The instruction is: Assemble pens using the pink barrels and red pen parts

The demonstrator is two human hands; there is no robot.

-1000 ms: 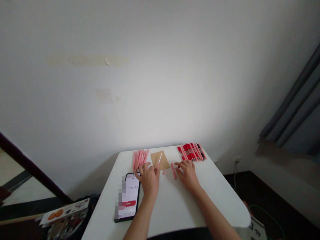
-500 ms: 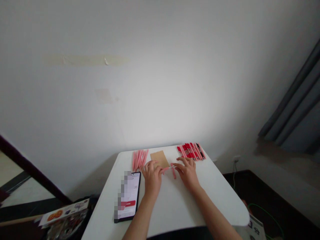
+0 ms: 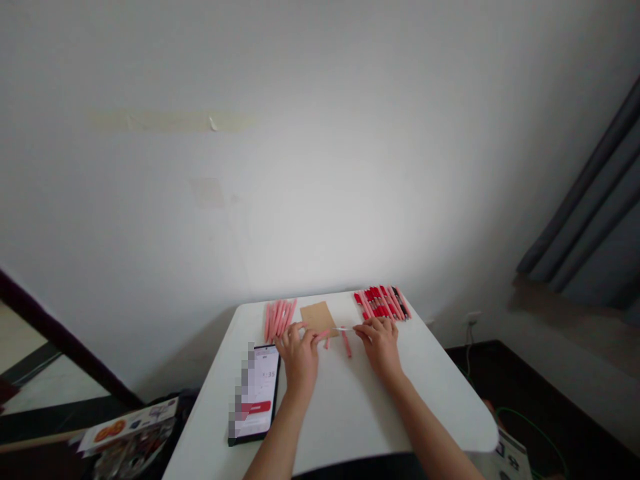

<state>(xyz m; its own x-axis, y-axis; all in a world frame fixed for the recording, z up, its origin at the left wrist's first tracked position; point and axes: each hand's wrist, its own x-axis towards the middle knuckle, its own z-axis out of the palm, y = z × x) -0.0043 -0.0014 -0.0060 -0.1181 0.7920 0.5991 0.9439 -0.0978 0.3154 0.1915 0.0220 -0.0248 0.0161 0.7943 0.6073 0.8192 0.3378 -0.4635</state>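
Note:
My left hand [image 3: 299, 357] is closed on a pink pen barrel [image 3: 325, 333], held almost level above the table. From its right end runs a thin whitish rod, which looks like a pen refill [image 3: 344, 329]. The fingertips of my right hand [image 3: 381, 341] pinch the far end of that refill. Below, between my hands, a loose pink pen part [image 3: 347, 344] lies on the white table [image 3: 350, 407]. A smaller pink piece [image 3: 327, 344] lies to its left, near my left fingers. A brown card [image 3: 319, 316] lies just behind the barrel.
Several plain pink pen barrels [image 3: 280, 319] lie together at the back left. Several pink pens with red or black parts [image 3: 383, 303] are rowed up at the back right. A phone [image 3: 257, 397] with a lit screen lies left of my forearm. The wall [image 3: 320, 167] rises behind the table.
My hands have moved slightly apart, and more of the whitish refill shows between them. The barrel has shifted left and up. The small pink piece below now shows separately.

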